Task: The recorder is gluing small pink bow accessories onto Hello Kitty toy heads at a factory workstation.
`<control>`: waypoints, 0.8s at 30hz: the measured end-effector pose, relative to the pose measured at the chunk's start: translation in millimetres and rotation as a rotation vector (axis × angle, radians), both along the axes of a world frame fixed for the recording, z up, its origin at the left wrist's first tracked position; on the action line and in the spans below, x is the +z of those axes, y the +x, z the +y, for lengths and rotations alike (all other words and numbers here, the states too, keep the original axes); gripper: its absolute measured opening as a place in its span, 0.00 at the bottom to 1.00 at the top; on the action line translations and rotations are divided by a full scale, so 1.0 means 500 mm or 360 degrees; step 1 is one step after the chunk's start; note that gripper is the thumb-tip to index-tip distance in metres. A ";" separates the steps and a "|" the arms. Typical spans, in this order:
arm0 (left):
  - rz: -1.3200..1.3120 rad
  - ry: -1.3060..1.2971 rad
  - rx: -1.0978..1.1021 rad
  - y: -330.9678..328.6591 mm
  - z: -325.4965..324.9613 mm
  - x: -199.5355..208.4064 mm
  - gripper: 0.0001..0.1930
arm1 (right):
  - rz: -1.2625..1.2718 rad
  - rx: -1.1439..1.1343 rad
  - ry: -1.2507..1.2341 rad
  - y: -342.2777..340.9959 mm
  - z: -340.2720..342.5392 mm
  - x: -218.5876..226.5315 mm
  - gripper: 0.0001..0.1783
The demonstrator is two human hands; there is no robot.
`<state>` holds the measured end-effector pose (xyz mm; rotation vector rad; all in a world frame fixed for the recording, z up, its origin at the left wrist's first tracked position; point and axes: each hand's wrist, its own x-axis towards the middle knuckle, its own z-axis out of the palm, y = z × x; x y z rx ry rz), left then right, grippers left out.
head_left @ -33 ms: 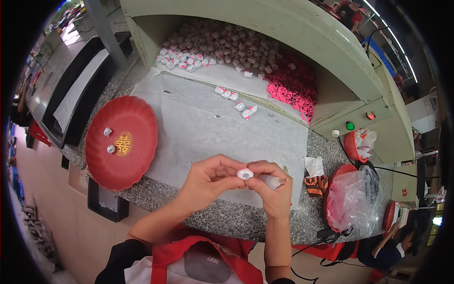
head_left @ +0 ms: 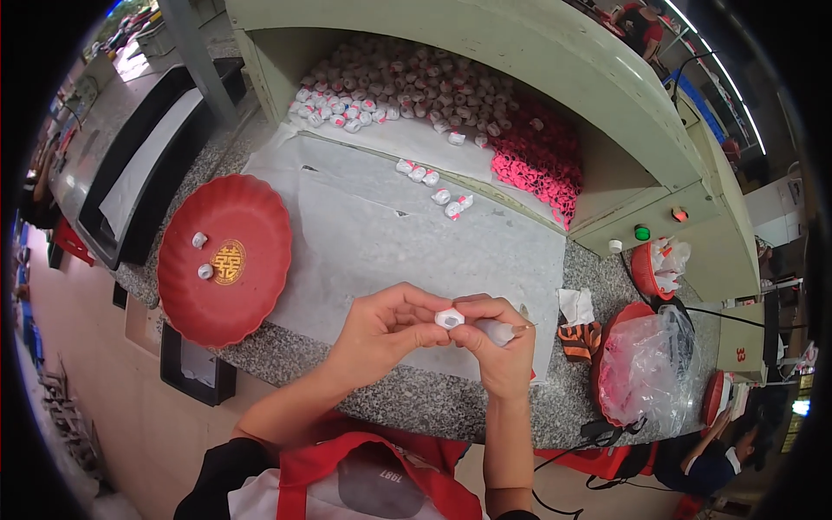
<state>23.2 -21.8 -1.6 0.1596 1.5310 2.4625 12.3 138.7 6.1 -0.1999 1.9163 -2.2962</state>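
Above the front of the white sheet, my left hand [head_left: 381, 332] pinches a small white hexagonal piece [head_left: 449, 320] with a greyish middle. My right hand [head_left: 496, 351] steadies the piece's other side between thumb and forefinger. Tucked in that same right hand is a translucent squeeze bottle [head_left: 498, 333] with a thin tip pointing right. Several similar white pieces with pink parts [head_left: 452, 210] lie farther back on the sheet. Two more white pieces [head_left: 204, 271] rest in the red scalloped plate [head_left: 264, 286] at left.
A pale green hooded bay [head_left: 485, 35] holds a heap of white pieces [head_left: 407, 82] and a pile of pink parts [head_left: 537, 178]. At right lie an orange-and-black cloth [head_left: 579, 341] and a clear plastic bag [head_left: 646, 373]. Black trays [head_left: 147, 178] stand at left.
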 end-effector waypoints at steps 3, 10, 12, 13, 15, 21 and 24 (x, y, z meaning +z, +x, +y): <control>0.0009 -0.0105 0.0125 0.012 -0.022 0.009 0.12 | -0.0084 -0.0050 -0.0210 0.005 -0.031 -0.019 0.09; 0.0561 -0.2367 0.1138 0.017 -0.233 0.007 0.15 | -0.0035 -0.0174 0.0295 -0.033 0.004 -0.048 0.11; 0.0757 -0.2356 0.1223 -0.052 -0.192 -0.004 0.16 | -0.0121 -0.0296 0.0313 -0.045 0.072 -0.075 0.10; 0.0940 -0.2324 0.1305 -0.107 -0.145 -0.007 0.17 | -0.0213 -0.0416 0.0346 -0.048 0.102 -0.091 0.09; 0.1353 -0.1732 0.1096 -0.237 0.016 0.040 0.13 | -0.0239 -0.0528 0.0326 -0.046 0.123 -0.097 0.08; 0.1973 -0.1886 0.0857 -0.668 0.381 -0.137 0.20 | -0.0169 -0.0739 0.0369 -0.043 0.147 -0.104 0.06; 0.1935 -0.2017 0.1003 -0.754 0.427 -0.197 0.17 | -0.0173 -0.0732 0.0348 -0.032 0.158 -0.087 0.05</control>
